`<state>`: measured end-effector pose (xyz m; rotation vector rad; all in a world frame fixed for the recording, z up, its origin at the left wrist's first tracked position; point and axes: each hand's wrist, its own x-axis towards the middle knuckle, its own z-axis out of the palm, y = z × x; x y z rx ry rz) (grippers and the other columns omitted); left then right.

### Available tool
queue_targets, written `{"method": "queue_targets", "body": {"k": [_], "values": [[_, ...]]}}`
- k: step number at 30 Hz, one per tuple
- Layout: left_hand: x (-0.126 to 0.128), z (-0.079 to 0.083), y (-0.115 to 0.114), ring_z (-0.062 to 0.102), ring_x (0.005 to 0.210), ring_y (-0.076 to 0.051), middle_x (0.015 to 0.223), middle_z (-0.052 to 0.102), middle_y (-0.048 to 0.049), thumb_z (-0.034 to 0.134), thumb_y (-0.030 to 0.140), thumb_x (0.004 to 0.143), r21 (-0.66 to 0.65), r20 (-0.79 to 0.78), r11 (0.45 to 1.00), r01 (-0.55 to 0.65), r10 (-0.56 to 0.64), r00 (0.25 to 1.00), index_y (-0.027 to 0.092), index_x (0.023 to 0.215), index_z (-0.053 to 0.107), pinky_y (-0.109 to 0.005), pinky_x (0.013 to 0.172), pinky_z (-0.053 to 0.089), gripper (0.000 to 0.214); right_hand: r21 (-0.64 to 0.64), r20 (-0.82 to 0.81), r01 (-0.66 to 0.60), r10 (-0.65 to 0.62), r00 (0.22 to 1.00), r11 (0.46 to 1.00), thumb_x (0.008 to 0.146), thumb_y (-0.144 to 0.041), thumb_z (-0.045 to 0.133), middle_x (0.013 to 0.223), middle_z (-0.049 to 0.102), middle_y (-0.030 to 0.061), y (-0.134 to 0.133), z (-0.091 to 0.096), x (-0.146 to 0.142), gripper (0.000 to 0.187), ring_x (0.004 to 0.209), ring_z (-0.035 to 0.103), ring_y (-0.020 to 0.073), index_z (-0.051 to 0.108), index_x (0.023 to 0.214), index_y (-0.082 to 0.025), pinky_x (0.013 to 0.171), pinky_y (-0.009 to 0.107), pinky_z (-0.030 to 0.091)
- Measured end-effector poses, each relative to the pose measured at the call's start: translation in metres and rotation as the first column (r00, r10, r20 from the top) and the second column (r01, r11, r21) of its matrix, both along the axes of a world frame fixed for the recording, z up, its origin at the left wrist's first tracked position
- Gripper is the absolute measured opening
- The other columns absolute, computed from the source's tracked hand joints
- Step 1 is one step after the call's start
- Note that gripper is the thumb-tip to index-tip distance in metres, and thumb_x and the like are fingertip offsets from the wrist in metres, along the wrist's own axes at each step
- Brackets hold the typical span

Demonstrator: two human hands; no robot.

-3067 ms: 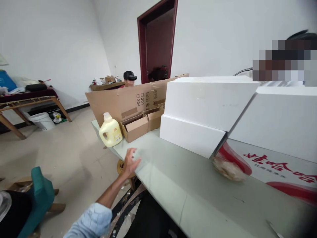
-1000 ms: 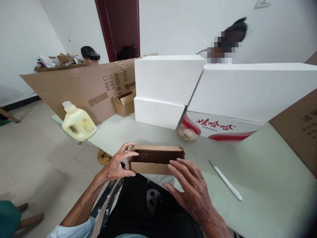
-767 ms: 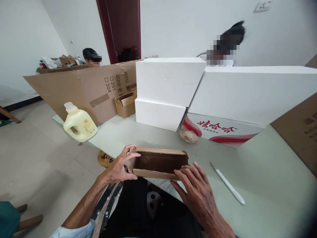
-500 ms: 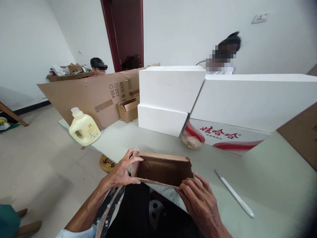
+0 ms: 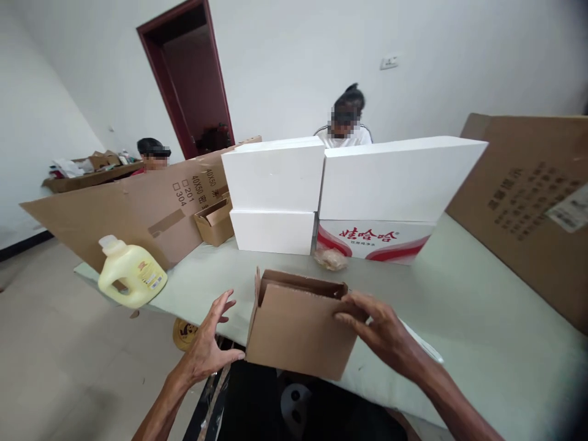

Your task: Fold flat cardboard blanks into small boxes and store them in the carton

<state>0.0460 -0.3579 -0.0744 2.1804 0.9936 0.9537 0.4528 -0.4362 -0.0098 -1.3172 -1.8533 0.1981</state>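
A small brown cardboard box (image 5: 301,331) stands at the near edge of the table, its top open and one narrow flap raised at its left end. My right hand (image 5: 374,321) grips the upper right corner of the box, thumb on the near face and fingers over the rim. Beside the box's left end, my left hand (image 5: 209,340) is open with fingers apart; its thumb tip is close to the lower left corner, and I cannot tell whether it touches. Partly behind my right forearm lies a white slim-handled tool (image 5: 425,344).
White boxes (image 5: 275,180) and a red-and-white printed carton (image 5: 374,241) stand across the table (image 5: 463,294). A crumpled clear bundle (image 5: 331,258), a small open carton (image 5: 215,226), a yellow jug (image 5: 133,272) and large cardboard panels (image 5: 528,202) surround the work spot. Two people sit beyond.
The box has tipped so its broad side faces me, instead of its opening. My left hand has let go and opened; my right hand has shifted to the upper right corner. The view turned right.
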Motion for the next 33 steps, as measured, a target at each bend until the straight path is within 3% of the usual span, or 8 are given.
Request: {"method": "queue_targets", "body": {"k": [3,6,13,16,20,27,31,33], "values": [[-0.005,0.005,0.001,0.047,0.156,-0.040,0.179,0.028,-0.0168,0.085,0.007,0.078,0.087,-0.093,0.996,0.034,-0.026,0.995,0.042,0.174,0.006,-0.056,0.112,0.057,0.130,-0.293,-0.211,-0.012,-0.052,0.976,0.956,0.095,-0.067,0.071,0.074,0.057,-0.0018,0.015,0.010,0.022,0.049,0.069,0.052,0.0173,0.058,0.080,-0.023,0.061,0.029,0.039],[0.000,0.013,0.002,0.038,0.162,-0.040,0.179,0.025,-0.0187,0.080,0.013,0.088,0.277,-0.218,0.952,0.134,-0.073,0.973,0.039,0.175,0.011,-0.062,0.120,0.049,0.114,-0.493,-0.435,-0.206,-0.034,0.900,0.845,0.078,-0.081,0.080,0.074,0.056,-0.0018,0.039,0.006,0.032,0.064,0.068,0.049,0.0155,0.056,0.078,-0.021,0.061,0.028,0.037],[0.024,0.049,0.003,0.024,0.167,-0.043,0.181,0.016,-0.0222,0.081,0.037,0.094,0.375,-0.242,0.851,0.368,-0.293,0.925,0.032,0.176,0.007,-0.065,0.127,0.038,0.111,-0.665,-0.662,-0.535,-0.080,0.745,0.521,0.051,-0.078,0.096,0.072,0.059,-0.0002,0.078,-0.036,0.012,0.071,0.065,0.049,0.0145,0.064,0.076,-0.020,0.059,0.028,0.037],[0.031,0.059,0.002,0.026,0.166,-0.045,0.181,0.016,-0.0222,0.087,0.045,0.086,0.296,-0.199,0.866,0.403,-0.357,0.913,0.029,0.176,0.003,-0.064,0.129,0.036,0.124,-0.691,-0.663,-0.554,-0.101,0.742,0.464,0.049,-0.077,0.098,0.069,0.059,0.0012,0.080,-0.050,0.005,0.068,0.063,0.048,0.0151,0.065,0.071,-0.021,0.058,0.029,0.036],[0.038,0.053,0.000,0.037,0.161,-0.044,0.176,0.029,-0.0222,0.095,0.047,0.076,0.173,-0.124,0.912,0.372,-0.355,0.927,0.029,0.176,0.003,-0.060,0.128,0.040,0.137,-0.696,-0.640,-0.488,-0.146,0.754,0.527,0.053,-0.075,0.096,0.070,0.063,0.0038,0.080,-0.065,0.005,0.063,0.063,0.051,0.0170,0.068,0.071,-0.022,0.058,0.031,0.040],[0.045,0.011,0.011,0.044,0.156,-0.046,0.171,0.035,-0.0235,0.096,0.058,0.069,-0.113,0.023,0.989,0.093,-0.091,0.996,0.025,0.175,-0.003,-0.064,0.128,0.038,0.148,-0.592,-0.609,-0.229,-0.243,0.755,0.773,0.077,-0.082,0.072,0.096,0.075,0.0081,0.064,-0.073,0.018,0.063,0.092,0.068,0.0277,0.071,0.093,-0.021,0.077,0.037,0.053],[0.051,0.004,0.019,0.043,0.156,-0.044,0.171,0.034,-0.0235,0.097,0.052,0.070,-0.106,0.080,0.993,0.055,-0.046,0.996,0.026,0.175,0.003,-0.062,0.124,0.044,0.143,-0.428,-0.304,0.176,-0.324,0.896,0.887,0.092,-0.073,0.058,0.112,0.076,0.0133,0.036,-0.090,0.047,0.057,0.108,0.068,0.0328,0.074,0.106,-0.021,0.093,0.046,0.054],[0.055,0.005,0.022,0.046,0.152,-0.043,0.168,0.037,-0.0219,0.097,0.046,0.070,-0.062,0.078,0.997,0.053,-0.048,0.996,0.028,0.174,0.010,-0.061,0.119,0.050,0.137,-0.220,-0.053,0.418,-0.439,0.897,0.881,0.093,-0.066,0.055,0.111,0.074,0.0178,0.017,-0.106,0.072,0.050,0.109,0.066,0.0366,0.072,0.102,-0.020,0.099,0.054,0.052]]}}
